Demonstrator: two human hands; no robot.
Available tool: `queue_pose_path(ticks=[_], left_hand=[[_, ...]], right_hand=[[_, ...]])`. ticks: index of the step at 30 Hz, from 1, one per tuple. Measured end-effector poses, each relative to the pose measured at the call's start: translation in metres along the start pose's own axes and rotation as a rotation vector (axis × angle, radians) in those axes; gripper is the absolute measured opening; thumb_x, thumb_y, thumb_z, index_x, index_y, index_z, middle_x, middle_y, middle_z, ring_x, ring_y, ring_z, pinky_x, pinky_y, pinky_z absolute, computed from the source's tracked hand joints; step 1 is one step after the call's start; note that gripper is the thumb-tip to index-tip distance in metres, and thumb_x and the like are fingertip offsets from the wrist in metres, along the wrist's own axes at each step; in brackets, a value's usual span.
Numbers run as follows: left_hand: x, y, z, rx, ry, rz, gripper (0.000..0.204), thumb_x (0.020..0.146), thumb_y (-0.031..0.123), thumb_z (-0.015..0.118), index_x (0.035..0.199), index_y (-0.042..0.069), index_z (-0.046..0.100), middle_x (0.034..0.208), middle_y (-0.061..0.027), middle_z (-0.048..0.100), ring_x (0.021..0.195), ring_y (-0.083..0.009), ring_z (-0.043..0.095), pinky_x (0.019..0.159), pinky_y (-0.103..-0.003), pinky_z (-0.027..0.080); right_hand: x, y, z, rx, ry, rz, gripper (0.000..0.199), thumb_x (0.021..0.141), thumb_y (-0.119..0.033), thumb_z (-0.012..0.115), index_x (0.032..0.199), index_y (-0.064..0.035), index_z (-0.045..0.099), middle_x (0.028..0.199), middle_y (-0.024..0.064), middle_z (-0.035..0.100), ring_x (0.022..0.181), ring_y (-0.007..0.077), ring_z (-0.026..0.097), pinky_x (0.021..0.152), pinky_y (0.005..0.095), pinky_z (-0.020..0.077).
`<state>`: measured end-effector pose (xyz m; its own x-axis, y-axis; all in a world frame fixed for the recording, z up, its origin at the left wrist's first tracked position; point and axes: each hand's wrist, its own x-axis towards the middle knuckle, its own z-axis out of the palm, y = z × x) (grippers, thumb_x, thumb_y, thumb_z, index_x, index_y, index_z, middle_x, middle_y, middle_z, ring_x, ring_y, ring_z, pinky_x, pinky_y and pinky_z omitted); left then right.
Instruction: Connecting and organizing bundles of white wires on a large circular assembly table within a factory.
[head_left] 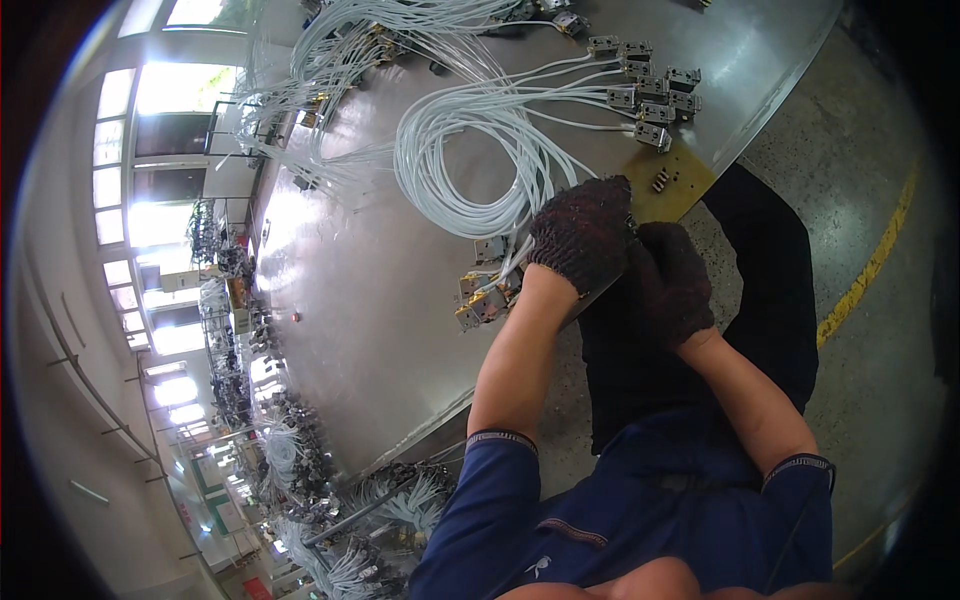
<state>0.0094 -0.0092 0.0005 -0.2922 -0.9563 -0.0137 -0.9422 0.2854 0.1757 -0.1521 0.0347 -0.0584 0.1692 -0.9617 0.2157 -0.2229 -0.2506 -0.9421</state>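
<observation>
My left hand (583, 233), in a dark knitted glove, is closed at the near edge of the metal table. Close beside it, just past the edge, my right hand (676, 285) in a matching glove is also closed, its fingertips near the left hand's. Whatever the two hold is hidden by the gloves. A coil of thin whitish cables (408, 150) lies by my left hand, some strands running under it. Boxy metal pieces (654, 137) end the cables at upper right, and more metal pieces (483, 298) sit left of my left wrist.
A yellowish plate (690, 180) with a few small pins (660, 180) lies at the table's corner. Further bundles of cables (370, 40) cover the far side of the metal table (350, 300). Racks with hanging cables (285, 450) stand at left. My legs are below the edge.
</observation>
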Motion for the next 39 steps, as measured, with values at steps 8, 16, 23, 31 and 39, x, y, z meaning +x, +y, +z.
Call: queue_pose_path(ticks=[8, 16, 23, 31, 39], left_hand=[[0.001, 0.001, -0.001, -0.002, -0.026, -0.033, 0.031, 0.081, 0.015, 0.062, 0.110, 0.004, 0.062, 0.103, -0.0212, 0.071, 0.101, -0.0398, 0.069, 0.086, -0.050, 0.055], [0.003, 0.003, -0.004, -0.009, -0.065, -0.047, 0.032, 0.081, 0.016, 0.062, 0.111, 0.004, 0.063, 0.105, -0.0211, 0.070, 0.103, -0.0395, 0.069, 0.088, -0.049, 0.055], [0.002, 0.002, -0.002, -0.004, -0.030, -0.032, 0.035, 0.082, 0.017, 0.063, 0.114, 0.004, 0.063, 0.107, -0.0217, 0.070, 0.105, -0.0398, 0.068, 0.089, -0.050, 0.055], [0.002, 0.004, -0.005, -0.001, -0.085, -0.068, 0.035, 0.083, 0.017, 0.063, 0.115, 0.004, 0.063, 0.107, -0.0217, 0.070, 0.105, -0.0401, 0.068, 0.088, -0.049, 0.055], [0.001, 0.001, -0.001, 0.010, -0.034, -0.027, 0.035, 0.082, 0.016, 0.065, 0.115, 0.003, 0.062, 0.107, -0.0223, 0.070, 0.105, -0.0401, 0.068, 0.088, -0.050, 0.055]], right_hand=[[0.002, -0.002, 0.004, -0.033, 0.038, -0.016, 0.021, 0.098, -0.010, 0.065, 0.116, -0.0003, 0.062, 0.106, 0.0190, 0.065, 0.096, 0.0361, 0.067, 0.085, 0.0417, 0.0536], [0.003, -0.003, 0.002, -0.043, 0.055, -0.041, 0.020, 0.098, -0.009, 0.066, 0.115, -0.0009, 0.063, 0.103, 0.0185, 0.066, 0.094, 0.0340, 0.068, 0.083, 0.0404, 0.0542], [0.007, -0.004, 0.003, -0.109, 0.057, -0.105, 0.016, 0.097, -0.008, 0.066, 0.111, -0.0013, 0.064, 0.101, 0.0181, 0.065, 0.093, 0.0356, 0.068, 0.080, 0.0421, 0.0541], [0.015, 0.009, -0.008, -0.299, -0.108, -0.277, 0.023, 0.091, -0.004, 0.066, 0.113, -0.0005, 0.064, 0.106, 0.0194, 0.064, 0.094, 0.0373, 0.067, 0.080, 0.0422, 0.0555], [0.010, 0.026, -0.007, -0.215, -0.100, -0.339, 0.039, 0.081, -0.001, 0.074, 0.118, 0.0001, 0.063, 0.105, 0.0195, 0.064, 0.091, 0.0377, 0.068, 0.075, 0.0435, 0.0573]])
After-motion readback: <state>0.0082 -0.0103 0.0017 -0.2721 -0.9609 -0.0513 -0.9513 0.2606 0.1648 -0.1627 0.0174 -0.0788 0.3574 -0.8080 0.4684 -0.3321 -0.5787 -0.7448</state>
